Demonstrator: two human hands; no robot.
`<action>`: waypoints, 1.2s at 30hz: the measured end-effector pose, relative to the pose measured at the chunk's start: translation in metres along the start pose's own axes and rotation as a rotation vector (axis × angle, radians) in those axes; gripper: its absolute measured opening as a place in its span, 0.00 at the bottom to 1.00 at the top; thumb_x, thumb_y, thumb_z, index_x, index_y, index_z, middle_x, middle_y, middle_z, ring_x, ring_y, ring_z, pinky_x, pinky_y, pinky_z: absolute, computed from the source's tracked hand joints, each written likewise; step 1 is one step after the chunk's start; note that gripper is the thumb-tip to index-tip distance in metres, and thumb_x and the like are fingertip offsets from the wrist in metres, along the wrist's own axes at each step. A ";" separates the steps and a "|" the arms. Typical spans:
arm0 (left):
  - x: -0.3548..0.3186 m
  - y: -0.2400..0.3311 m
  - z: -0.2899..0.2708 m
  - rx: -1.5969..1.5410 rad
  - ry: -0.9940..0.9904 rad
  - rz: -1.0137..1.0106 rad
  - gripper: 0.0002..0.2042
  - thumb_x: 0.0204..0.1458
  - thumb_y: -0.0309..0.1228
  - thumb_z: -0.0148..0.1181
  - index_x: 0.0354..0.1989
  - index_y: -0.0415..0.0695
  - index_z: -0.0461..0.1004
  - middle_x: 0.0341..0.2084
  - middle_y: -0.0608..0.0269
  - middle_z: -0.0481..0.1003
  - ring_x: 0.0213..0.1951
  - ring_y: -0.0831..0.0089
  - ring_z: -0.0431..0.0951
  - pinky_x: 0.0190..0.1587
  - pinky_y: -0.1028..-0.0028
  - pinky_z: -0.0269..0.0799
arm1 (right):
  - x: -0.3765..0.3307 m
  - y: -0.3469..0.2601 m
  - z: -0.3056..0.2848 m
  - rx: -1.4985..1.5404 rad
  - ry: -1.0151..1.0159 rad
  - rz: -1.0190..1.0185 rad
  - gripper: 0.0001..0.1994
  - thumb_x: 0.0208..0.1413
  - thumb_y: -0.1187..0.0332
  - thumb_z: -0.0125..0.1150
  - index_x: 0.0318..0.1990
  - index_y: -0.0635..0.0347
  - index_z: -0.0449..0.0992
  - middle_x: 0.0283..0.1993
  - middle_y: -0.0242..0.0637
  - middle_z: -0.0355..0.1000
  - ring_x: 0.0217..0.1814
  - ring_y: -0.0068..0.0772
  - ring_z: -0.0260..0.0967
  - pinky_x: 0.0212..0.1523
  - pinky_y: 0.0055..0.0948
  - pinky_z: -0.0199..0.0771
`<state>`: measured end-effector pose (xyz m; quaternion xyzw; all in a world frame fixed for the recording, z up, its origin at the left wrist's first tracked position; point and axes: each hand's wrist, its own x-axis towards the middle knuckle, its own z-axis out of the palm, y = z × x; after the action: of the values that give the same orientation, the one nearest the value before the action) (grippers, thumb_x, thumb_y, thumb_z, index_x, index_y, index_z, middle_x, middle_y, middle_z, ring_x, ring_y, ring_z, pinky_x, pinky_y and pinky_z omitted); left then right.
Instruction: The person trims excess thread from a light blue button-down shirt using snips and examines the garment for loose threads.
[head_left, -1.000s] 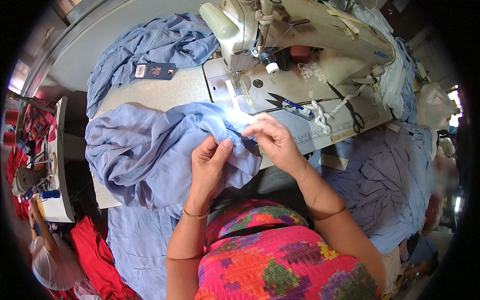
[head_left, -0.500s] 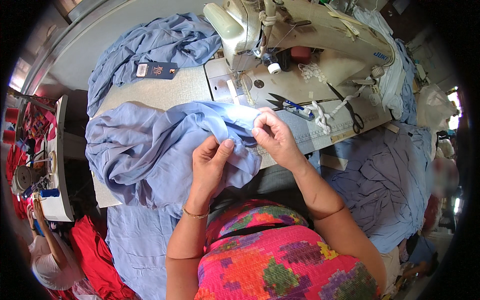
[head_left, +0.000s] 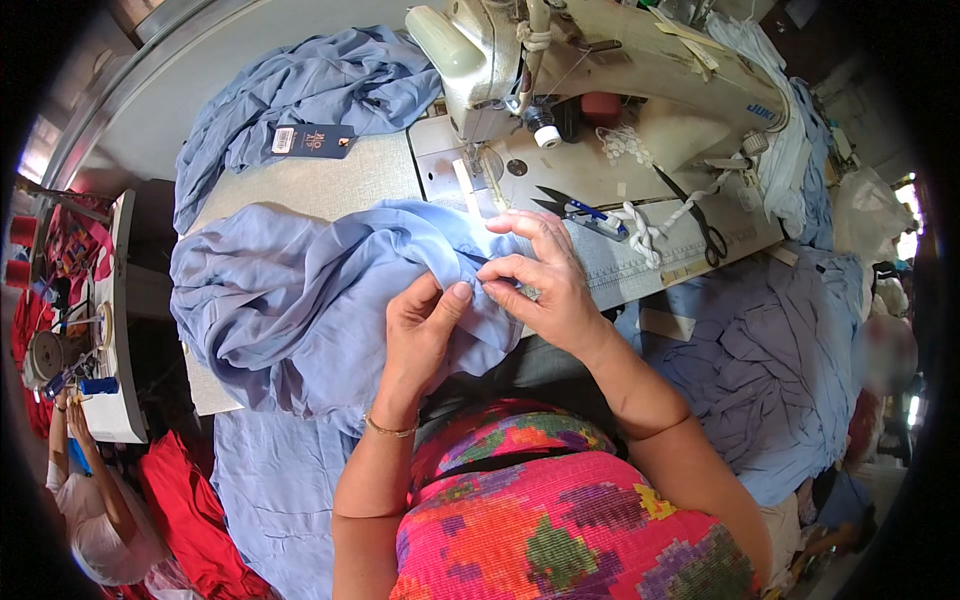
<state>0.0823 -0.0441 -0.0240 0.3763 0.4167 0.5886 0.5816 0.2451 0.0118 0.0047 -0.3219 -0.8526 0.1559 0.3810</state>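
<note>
A light blue garment (head_left: 300, 290) lies bunched on the sewing table and hangs over its near edge. My left hand (head_left: 422, 318) pinches a fold of it between thumb and fingers. Just to the right, the thumb and forefinger of my right hand (head_left: 540, 285) close on the cloth beside my left thumb, while its other fingers rest raised over the fabric. Beyond both hands stands the sewing machine (head_left: 620, 70), its needle area (head_left: 488, 160) apart from the cloth I hold.
Thread snips (head_left: 580, 212), black scissors (head_left: 708, 232) and a knotted white cord (head_left: 645, 238) lie right of my hands. Another blue garment with a dark tag (head_left: 330, 142) is heaped at the back left. More blue cloth (head_left: 750, 370) piles up at right. A co-worker's hands (head_left: 75, 420) show at far left.
My right hand has let go of the fabric's upper right edge and moved left and slightly down, to pinch beside my left thumb. My left hand keeps its place.
</note>
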 end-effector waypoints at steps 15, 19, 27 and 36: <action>0.002 -0.003 -0.003 -0.008 0.022 -0.040 0.05 0.50 0.22 0.56 0.35 0.37 0.74 0.29 0.69 0.75 0.30 0.85 0.70 0.34 0.82 0.66 | -0.003 -0.002 0.006 -0.053 0.026 -0.022 0.05 0.41 0.70 0.63 0.28 0.53 0.73 0.49 0.32 0.65 0.56 0.39 0.59 0.58 0.47 0.47; 0.002 -0.002 -0.002 0.009 0.028 -0.042 0.05 0.50 0.22 0.56 0.35 0.37 0.75 0.29 0.69 0.75 0.30 0.85 0.70 0.34 0.83 0.66 | -0.003 -0.003 0.005 -0.041 0.013 -0.014 0.06 0.41 0.70 0.63 0.28 0.53 0.73 0.49 0.33 0.65 0.56 0.39 0.59 0.59 0.46 0.47; 0.002 0.000 0.000 0.011 0.024 -0.040 0.06 0.50 0.22 0.56 0.36 0.37 0.74 0.31 0.67 0.75 0.31 0.84 0.71 0.36 0.81 0.67 | -0.002 -0.003 0.006 -0.021 -0.002 -0.026 0.06 0.41 0.71 0.63 0.28 0.55 0.72 0.49 0.34 0.65 0.56 0.40 0.59 0.58 0.45 0.48; 0.001 0.001 0.003 0.065 0.023 -0.019 0.06 0.51 0.21 0.54 0.36 0.37 0.74 0.30 0.72 0.74 0.31 0.87 0.68 0.34 0.84 0.65 | 0.002 -0.006 0.007 -0.014 -0.029 -0.030 0.06 0.38 0.73 0.60 0.26 0.56 0.69 0.47 0.35 0.66 0.56 0.39 0.59 0.58 0.44 0.50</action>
<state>0.0845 -0.0429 -0.0223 0.3842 0.4458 0.5734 0.5699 0.2366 0.0087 0.0040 -0.3092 -0.8638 0.1488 0.3688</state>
